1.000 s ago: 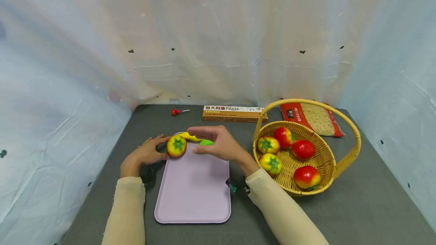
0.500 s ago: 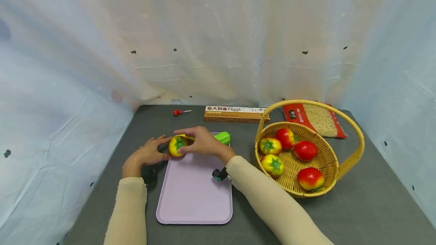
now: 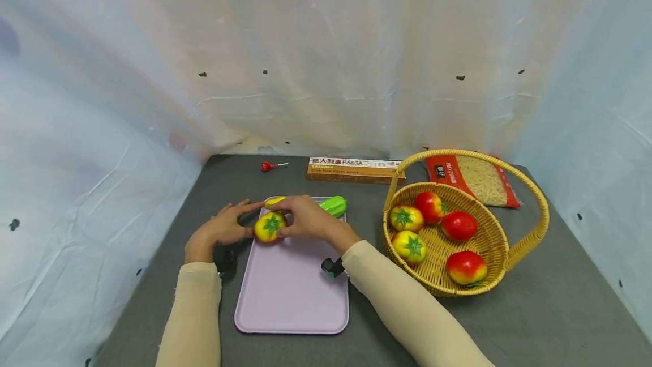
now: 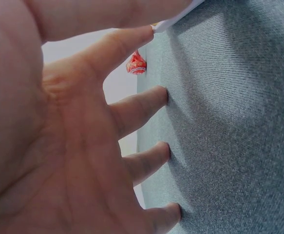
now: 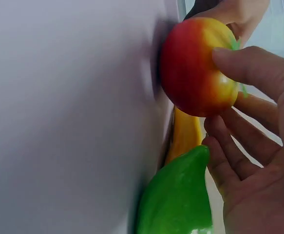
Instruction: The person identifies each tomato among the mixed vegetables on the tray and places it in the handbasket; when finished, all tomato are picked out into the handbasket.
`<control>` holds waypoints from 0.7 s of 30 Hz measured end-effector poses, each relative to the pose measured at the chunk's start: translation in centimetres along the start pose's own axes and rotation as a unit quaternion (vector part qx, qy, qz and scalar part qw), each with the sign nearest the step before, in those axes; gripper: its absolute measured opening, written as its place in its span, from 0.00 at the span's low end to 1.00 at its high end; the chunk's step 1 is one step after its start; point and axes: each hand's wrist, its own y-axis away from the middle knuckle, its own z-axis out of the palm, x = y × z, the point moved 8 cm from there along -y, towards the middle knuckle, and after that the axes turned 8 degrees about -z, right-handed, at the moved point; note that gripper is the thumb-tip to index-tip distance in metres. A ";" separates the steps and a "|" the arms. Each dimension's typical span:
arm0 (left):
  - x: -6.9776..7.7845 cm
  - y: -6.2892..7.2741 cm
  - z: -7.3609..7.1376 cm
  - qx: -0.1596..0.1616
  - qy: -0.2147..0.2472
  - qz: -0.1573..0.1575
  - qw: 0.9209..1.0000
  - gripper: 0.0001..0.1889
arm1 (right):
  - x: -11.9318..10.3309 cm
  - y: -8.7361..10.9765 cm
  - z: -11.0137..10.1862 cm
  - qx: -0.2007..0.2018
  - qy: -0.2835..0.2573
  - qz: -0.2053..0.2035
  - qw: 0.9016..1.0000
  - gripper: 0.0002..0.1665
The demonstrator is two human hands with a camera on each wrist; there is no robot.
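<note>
Near the far left corner of the lilac tray (image 3: 292,304), my right hand (image 3: 311,221) holds a red-and-yellow tomato (image 3: 269,227) with a green star-shaped calyx. In the right wrist view, the thumb (image 5: 249,68) lies on the near side of the tomato (image 5: 193,68) and the fingers reach behind it. My left hand (image 3: 220,230) is spread at the tray's left edge, its fingertips (image 4: 161,151) down on the grey table. Behind the right hand, a yellow banana (image 3: 275,201) is partly hidden. A green pointed vegetable (image 5: 178,195) lies beside it along the tray's far edge.
To the right stands a wicker basket (image 3: 496,237) with a tall handle, holding several red and yellow fruits. Behind it lies a red pasta bag (image 3: 474,177). A pasta box (image 3: 356,170) and a red lollipop (image 3: 267,167) lie along the back of the table.
My right hand has come leftward from over the green vegetable and taken hold of the tomato, which has shifted slightly right and toward me. The left hand has stayed at the tray edge.
</note>
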 end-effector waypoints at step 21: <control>-0.3 -0.5 0.2 -0.005 0.002 0.000 1.000 0.41 | -2.9 3.8 -3.1 0.089 -0.146 -0.034 0.985 0.34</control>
